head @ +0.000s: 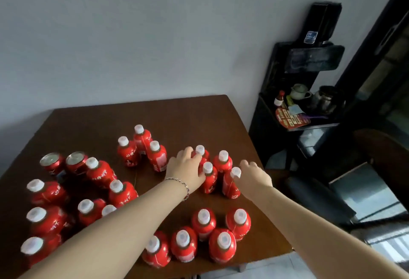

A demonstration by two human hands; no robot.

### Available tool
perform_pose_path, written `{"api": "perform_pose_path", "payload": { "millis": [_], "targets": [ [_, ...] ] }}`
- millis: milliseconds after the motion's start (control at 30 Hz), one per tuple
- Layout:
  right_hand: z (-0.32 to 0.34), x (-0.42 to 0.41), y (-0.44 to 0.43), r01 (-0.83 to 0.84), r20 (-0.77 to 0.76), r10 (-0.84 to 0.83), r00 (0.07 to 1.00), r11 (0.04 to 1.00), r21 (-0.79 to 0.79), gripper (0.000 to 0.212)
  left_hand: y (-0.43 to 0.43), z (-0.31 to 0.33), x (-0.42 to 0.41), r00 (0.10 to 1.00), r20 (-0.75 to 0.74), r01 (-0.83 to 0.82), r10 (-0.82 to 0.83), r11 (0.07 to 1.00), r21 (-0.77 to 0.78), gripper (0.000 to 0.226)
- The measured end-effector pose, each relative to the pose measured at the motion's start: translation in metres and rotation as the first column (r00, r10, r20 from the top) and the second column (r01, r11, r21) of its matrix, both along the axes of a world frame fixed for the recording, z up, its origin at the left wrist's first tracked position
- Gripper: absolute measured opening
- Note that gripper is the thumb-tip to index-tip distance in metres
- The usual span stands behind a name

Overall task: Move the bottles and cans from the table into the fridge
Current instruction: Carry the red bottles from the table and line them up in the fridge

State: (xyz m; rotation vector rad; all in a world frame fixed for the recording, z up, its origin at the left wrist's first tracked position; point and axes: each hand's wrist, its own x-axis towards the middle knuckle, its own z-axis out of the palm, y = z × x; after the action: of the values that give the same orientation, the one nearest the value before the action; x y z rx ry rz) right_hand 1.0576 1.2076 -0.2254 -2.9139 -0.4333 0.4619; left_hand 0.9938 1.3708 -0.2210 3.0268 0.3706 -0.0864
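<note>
Red white-capped bottles (203, 221) and two cans (76, 161) upright on brown desk (177, 114), white label script blurred beyond reading, left hand (184, 169) curled round middle bottle (209, 181) of far cluster, right hand (254, 175) seemingly gripping right-hand bottle (229, 188) beside it.

Dark brown wooden table (199, 119): smooth, semi-gloss varnish; small red plastic bottles (222, 245): glossy printed film wrap; white screw caps (203, 216): matt plastic; two red cans (76, 163): bright bare-metal tops, glossy painted walls; thin beaded bracelet (184, 186): shiny, metallic; pale grey wall (132, 35): matt, smooth.
</note>
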Motion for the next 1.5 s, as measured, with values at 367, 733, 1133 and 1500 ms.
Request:
{"api": "perform_pose_path", "payload": {
  "millis": [367,733,1133,1500],
  "targets": [
    [-0.101,0.05,0.053,0.159,0.085,-0.156,0.984,0.987,-0.021,0.077,0.059,-0.095,0.096,0.878,-0.305,0.382,-0.37,0.924,-0.02,0.078],
    [-0.106,0.108,0.06,-0.183,0.011,0.183,0.983,0.983,-0.014,0.048,0.071,-0.103,0.132,0.621,-0.134,0.783,-0.773,0.619,0.06,0.062],
    [-0.106,0.113,0.065,-0.171,0.015,0.173,0.985,0.984,-0.056,0.039,0.048,-0.107,0.114,0.447,0.047,0.894,-0.893,0.447,0.003,0.029],
    [-0.111,0.109,0.067,-0.085,0.039,0.084,0.996,0.996,0.026,0.04,0.07,-0.119,0.119,0.598,0.269,0.781,-0.755,0.625,0.017,0.038]
  ]
}}
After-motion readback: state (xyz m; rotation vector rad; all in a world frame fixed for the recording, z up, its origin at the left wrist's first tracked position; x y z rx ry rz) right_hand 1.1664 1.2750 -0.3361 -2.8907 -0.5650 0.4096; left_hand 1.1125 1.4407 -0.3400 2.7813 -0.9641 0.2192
